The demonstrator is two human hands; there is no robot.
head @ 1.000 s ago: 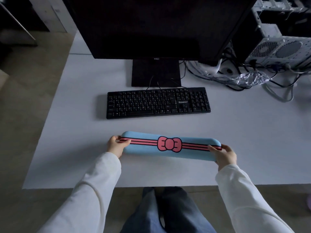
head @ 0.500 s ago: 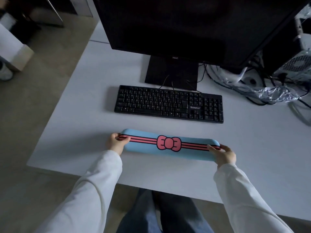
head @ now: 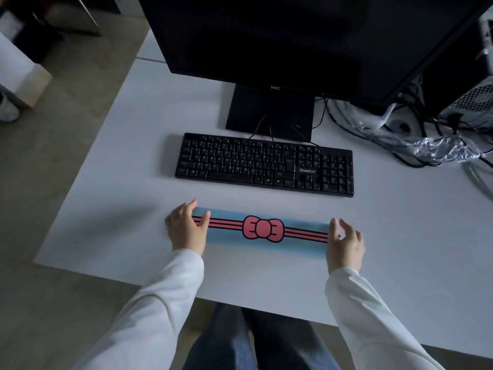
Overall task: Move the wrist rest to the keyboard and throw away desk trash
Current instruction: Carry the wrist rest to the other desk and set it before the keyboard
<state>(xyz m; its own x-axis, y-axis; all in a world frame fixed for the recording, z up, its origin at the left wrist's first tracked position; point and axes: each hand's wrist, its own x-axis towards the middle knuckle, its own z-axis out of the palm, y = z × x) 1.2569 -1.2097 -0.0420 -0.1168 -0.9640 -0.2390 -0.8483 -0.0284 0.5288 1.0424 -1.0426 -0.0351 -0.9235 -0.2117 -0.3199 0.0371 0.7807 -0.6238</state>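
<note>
The blue wrist rest [head: 262,244], with pink stripes and a pink bow, lies flat on the white desk [head: 133,182]. It is parallel to the black keyboard [head: 264,164], with a narrow gap between them. My left hand [head: 186,231] holds its left end, thumb on top and fingers curled over the far edge. My right hand [head: 345,244] covers the right end, thumb lying on the rest and fingers spread and lifted. A crumpled piece of clear plastic wrap [head: 437,148] lies among the cables at the right rear.
A black monitor [head: 293,36] on its stand [head: 269,113] rises right behind the keyboard. Tangled cables [head: 373,129] and a computer case [head: 474,102] crowd the back right. The desk's left edge drops to the floor, and my knees are below the near edge.
Both hands have pushed the wrist rest away from me, closer to the keyboard. The right hand's fingers have loosened and spread. The view has shifted and tilted.
</note>
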